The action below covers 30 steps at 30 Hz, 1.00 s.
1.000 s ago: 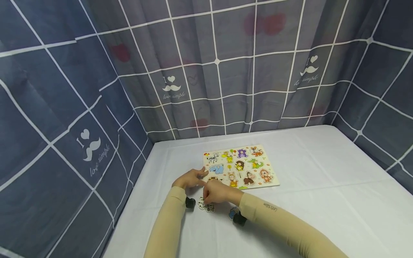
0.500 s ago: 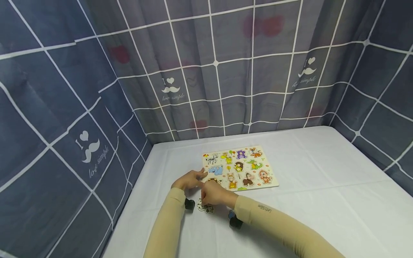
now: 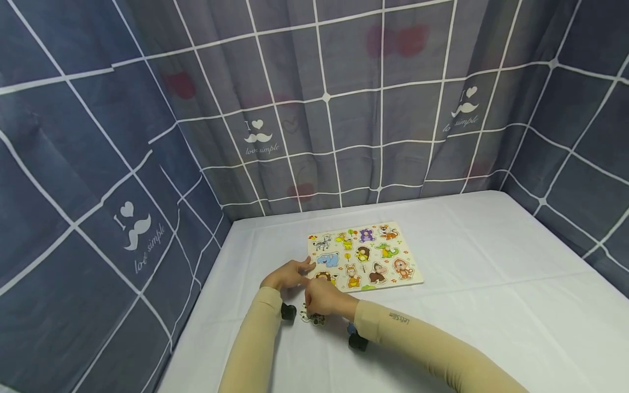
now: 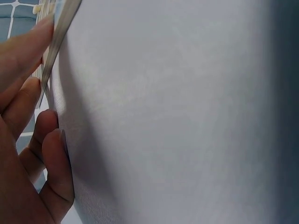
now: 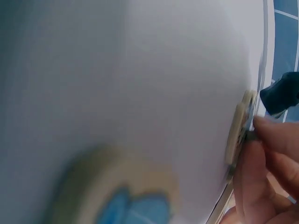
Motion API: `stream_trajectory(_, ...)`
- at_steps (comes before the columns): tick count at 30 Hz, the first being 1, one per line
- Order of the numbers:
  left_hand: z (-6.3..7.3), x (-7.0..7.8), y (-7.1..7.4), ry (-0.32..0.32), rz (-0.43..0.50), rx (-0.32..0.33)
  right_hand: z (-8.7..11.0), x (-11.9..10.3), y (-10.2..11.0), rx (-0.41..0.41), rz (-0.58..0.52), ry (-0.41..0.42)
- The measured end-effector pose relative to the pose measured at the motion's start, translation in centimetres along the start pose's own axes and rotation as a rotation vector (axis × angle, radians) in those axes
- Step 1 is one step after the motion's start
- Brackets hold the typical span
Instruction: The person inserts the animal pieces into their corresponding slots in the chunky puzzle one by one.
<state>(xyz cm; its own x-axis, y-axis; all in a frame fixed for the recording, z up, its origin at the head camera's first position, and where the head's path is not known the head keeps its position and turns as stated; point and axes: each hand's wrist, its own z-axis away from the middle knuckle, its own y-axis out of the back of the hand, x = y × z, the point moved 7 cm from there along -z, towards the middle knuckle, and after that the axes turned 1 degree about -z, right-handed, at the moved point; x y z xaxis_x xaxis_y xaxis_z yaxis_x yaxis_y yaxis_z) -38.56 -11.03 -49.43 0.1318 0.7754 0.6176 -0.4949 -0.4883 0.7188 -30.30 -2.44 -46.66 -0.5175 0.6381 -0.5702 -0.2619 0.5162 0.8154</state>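
Note:
A cream animal puzzle board lies flat on the white table. My left hand is at the board's left edge; in the left wrist view its fingertips touch the side of the board. Just in front of the board a zebra puzzle piece lies on the cloth, partly covered by my right hand. Thumb and finger of that hand pinch a small dark knob on the piece in the right wrist view. Under the right wrist sits a blue puzzle piece, mostly hidden.
Black wrist cameras, one on the left wrist and one on the right, hang close to the table. White cloth covers the tabletop. A grey-blue checked curtain surrounds its back and sides.
The right forearm has shifted slightly left, covering more of the blue piece. The right fingers stay at the zebra piece, and the left hand keeps its place at the board.

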Motion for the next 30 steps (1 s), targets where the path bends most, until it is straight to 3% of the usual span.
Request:
stream_trajectory(7, -0.01, 0.17, 0.21, 0.007, -0.003, 0.005, -0.22, -0.13, 0.07, 0.006, 0.003, -0.020)
stream_trajectory(15, -0.11, 0.01, 0.23, 0.020, 0.005, 0.004, -0.35, -0.57, 0.29, 0.024, 0.044, 0.017)
stream_trajectory(30, 0.06, -0.08, 0.07, 0.030, 0.001, 0.000, -0.24, -0.29, -0.24, -0.022, 0.029, 0.008)
